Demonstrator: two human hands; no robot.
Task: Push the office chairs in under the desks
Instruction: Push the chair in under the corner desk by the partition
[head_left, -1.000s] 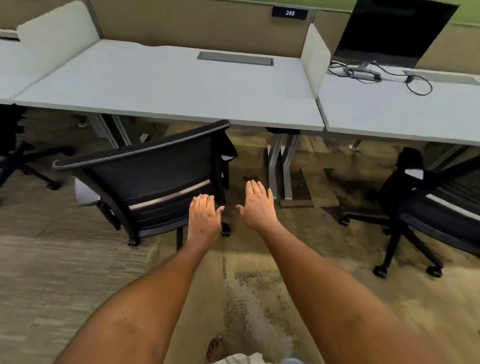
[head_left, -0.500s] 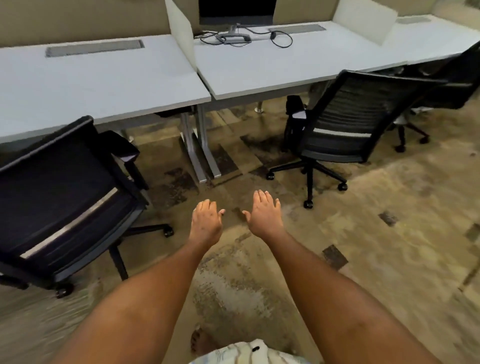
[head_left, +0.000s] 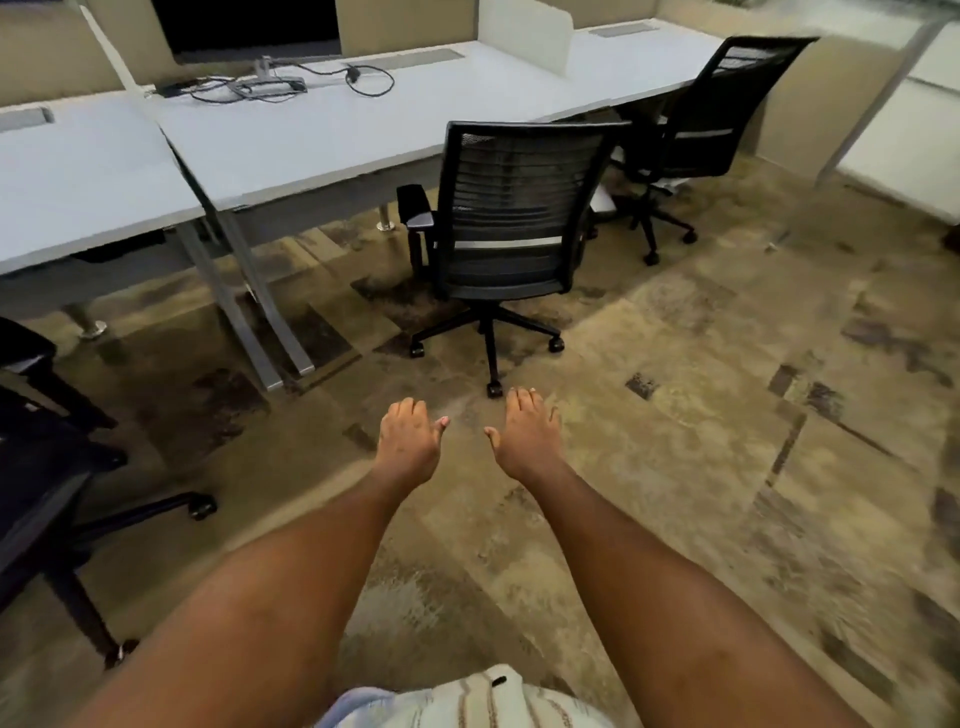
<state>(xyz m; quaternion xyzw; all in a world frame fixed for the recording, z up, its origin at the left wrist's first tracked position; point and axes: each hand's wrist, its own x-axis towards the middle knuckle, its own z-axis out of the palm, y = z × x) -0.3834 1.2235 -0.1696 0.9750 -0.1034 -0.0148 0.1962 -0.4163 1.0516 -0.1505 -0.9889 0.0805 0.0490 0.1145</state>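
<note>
Chair in the middle stands on the carpet in front of the table, not pushed under it. Its back faces the camera. That back is a rounded-corner rectangle of black ribbed mesh in a black frame, with a pale band across the lower part. A padded black armrest on its left side sits just beside the table's front edge. Below is a thin post on a five-spoke star base with small castors.

A far chair of the same mesh build stands at the right table, back tilted. A left chair, dark and cut off by the frame, is well apart from the others.

The tables have smooth, flat white tops on grey metal legs, with upright white dividers between them. A dark monitor and looped black cables sit on the middle one. The carpet is mottled tan with darker rectangular patches.

The left hand and right hand reach forward side by side, palms down, above the floor and short of the chair's base. The fingers curl loosely downward. Each grip is slack and holds nothing.
</note>
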